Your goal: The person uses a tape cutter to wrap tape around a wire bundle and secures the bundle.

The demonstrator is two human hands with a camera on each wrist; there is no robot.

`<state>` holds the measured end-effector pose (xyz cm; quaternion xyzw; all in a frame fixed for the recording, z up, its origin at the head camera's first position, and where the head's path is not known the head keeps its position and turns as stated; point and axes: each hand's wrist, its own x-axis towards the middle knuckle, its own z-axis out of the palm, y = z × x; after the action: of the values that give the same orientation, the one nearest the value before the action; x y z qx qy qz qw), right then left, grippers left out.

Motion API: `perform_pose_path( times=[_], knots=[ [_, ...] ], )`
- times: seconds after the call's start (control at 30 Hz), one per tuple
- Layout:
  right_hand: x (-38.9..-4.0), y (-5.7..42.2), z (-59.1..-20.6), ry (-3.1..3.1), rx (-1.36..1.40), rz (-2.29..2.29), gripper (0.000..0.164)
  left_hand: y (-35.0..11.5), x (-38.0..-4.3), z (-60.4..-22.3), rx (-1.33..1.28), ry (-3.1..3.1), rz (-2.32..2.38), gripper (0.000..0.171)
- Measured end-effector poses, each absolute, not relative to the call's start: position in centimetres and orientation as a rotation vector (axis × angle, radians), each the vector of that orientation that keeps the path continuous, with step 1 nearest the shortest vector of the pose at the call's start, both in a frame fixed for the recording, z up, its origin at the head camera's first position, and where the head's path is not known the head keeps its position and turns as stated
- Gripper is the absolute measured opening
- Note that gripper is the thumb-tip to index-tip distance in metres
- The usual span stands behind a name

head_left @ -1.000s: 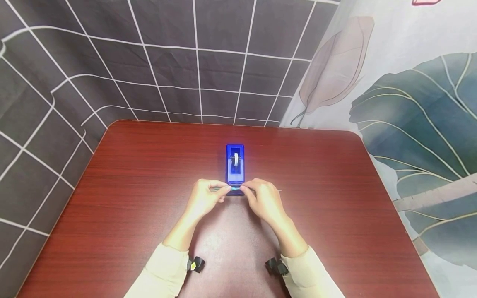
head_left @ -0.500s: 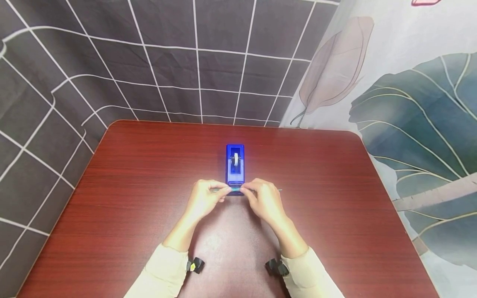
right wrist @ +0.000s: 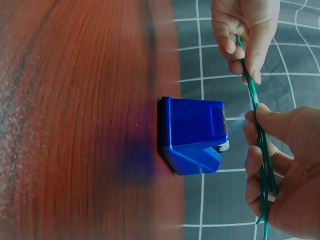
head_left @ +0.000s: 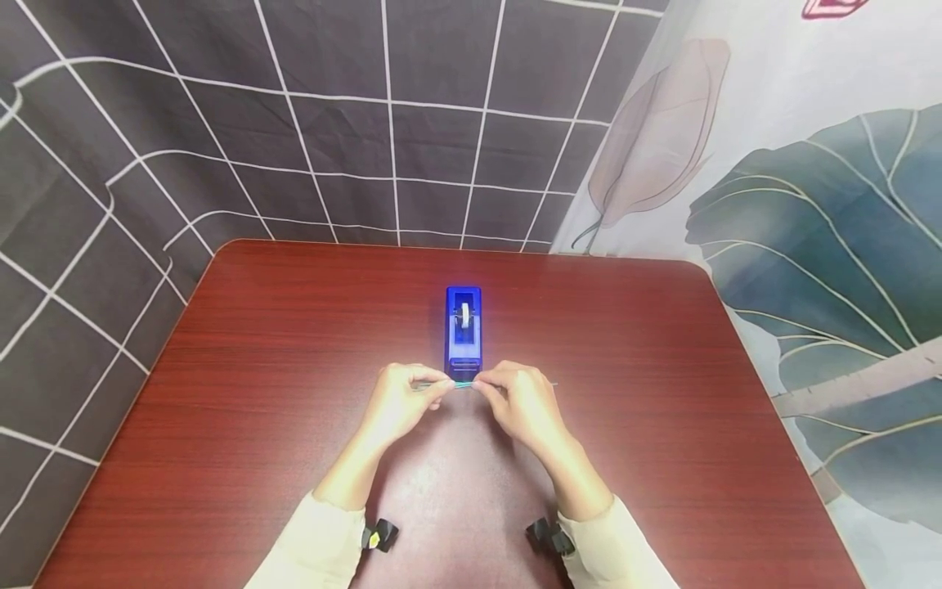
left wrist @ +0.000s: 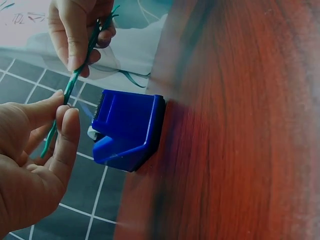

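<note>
Here, the left hand [head_left: 397, 402] and the right hand [head_left: 527, 404] both pinch the bundle of green strands [right wrist: 261, 137], which bridges the small gap between their fingertips. Just beyond the hands, the blue tape dispenser [right wrist: 192, 122] stands on the counter [head_left: 294, 327]; a faint translucent strip [right wrist: 240, 121] shows between it and the bundle.

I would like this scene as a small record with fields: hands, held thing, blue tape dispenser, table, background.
held thing: bundle of thin green strands
left hand: pinches the bundle
right hand: pinches the bundle close to the left hand
table: reddish-brown wood grain
blue plastic tape dispenser: on the table, beyond the hands, white roll inside
background: dark grey backdrop with white grid lines; white leaf-print backdrop at right
</note>
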<state>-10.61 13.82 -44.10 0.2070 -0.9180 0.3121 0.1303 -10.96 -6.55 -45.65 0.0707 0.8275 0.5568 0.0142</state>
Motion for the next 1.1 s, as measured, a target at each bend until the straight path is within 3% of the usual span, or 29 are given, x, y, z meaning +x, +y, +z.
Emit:
perform_pose_path(
  times=[1.1],
  knots=[
    [-9.1, 14.6, -42.7, -2.757, 0.759, 1.049, 0.004, -7.3, -8.8, -44.6, 0.379, 2.475, 1.739, 0.005]
  ],
)
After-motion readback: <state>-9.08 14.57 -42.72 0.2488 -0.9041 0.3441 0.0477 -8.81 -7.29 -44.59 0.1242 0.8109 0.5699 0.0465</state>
